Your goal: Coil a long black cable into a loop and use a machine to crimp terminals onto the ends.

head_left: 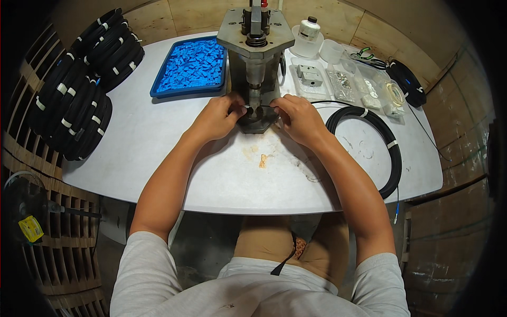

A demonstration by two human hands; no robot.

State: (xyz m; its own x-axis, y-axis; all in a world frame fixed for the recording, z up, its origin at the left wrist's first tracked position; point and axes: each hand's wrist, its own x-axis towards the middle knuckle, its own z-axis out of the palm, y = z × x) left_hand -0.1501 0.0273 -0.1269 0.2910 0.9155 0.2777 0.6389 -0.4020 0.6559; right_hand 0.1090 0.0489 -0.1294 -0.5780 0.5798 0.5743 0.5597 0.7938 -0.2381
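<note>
A metal press point(255, 68) stands at the far middle of the white table, its ram pointing down at a small base. Just left of the ram, my left hand point(217, 117) is closed in a pinch; a small pale tip shows at its fingers, too small to name. On the other side, my right hand point(300, 117) pinches a thin black cable point(330, 102), which leads back to a black cable coil point(395, 153) tied with white bands. The two hands face each other across the press base, fingertips close to the metal. What lies between them under the ram is partly hidden.
Left of the press sits a blue tray point(158, 93) heaped with small blue pieces. Stacked black cable coils point(71, 105) crowd the left side. At the back right are a white bottle point(309, 29), a metal block point(309, 75) and bags of small parts point(342, 86). A fan point(29, 203) stands at left.
</note>
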